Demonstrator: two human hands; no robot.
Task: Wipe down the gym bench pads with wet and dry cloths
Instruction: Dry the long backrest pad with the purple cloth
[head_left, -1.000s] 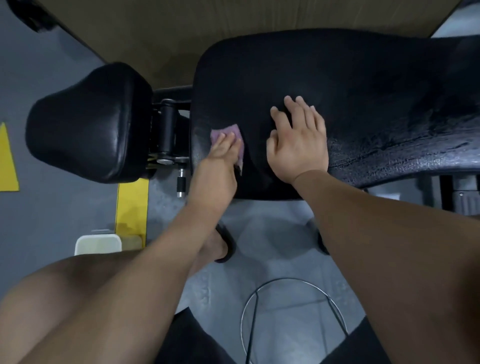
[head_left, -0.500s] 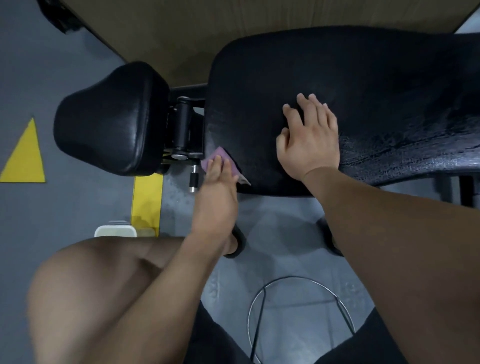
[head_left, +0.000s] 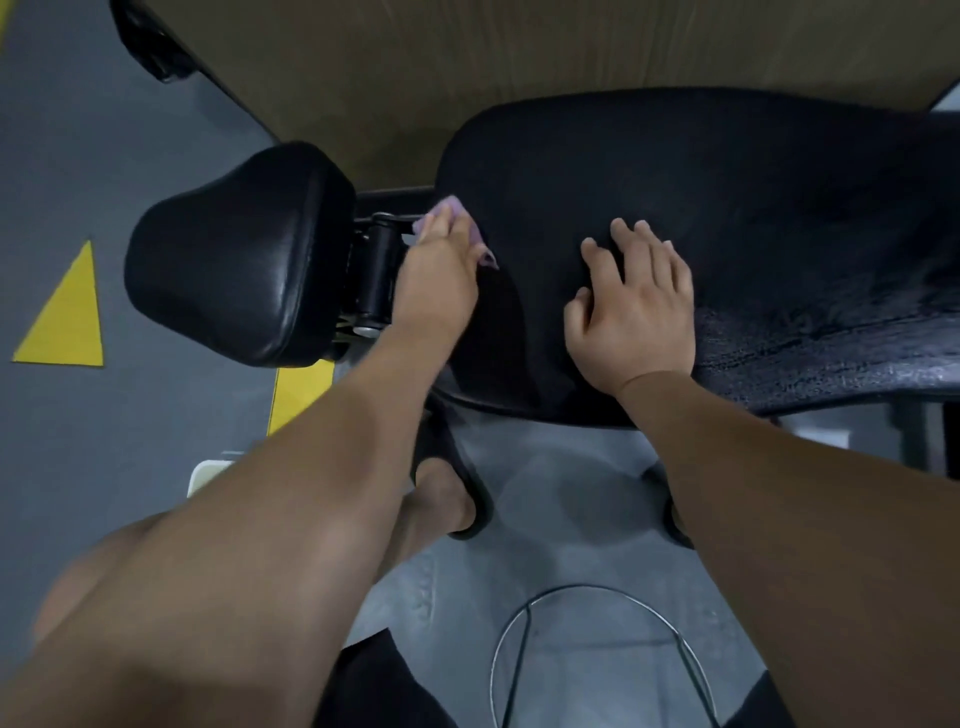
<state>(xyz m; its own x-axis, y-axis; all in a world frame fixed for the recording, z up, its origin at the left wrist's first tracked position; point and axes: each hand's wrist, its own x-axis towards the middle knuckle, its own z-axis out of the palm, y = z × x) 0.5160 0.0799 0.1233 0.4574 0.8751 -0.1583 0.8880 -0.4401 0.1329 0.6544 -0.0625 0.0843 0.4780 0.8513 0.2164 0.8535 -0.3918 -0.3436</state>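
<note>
The table (head_left: 727, 171), a black padded gym bench, glistens wet along its right part, and past a hinge gap on its left sits a separate small pad (head_left: 228, 260). At the table's left edge lies a pink cloth (head_left: 448, 208) under the flat left grip (head_left: 439, 275), while the right grip (head_left: 636, 312) is spread flat near the front edge. Below, the grey floor (head_left: 130, 441) bears a yellow triangle (head_left: 65, 317) and a yellow stripe (head_left: 296, 395).

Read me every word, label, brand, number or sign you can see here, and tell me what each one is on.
No readable text anywhere in the head view.
Large bench pad and small pad: plain black, no brand or label visible.
Yellow triangle and yellow stripe on the floor: painted marks, no lettering.
Light grey floor area: faint raised marks, too blurred to read.
</note>
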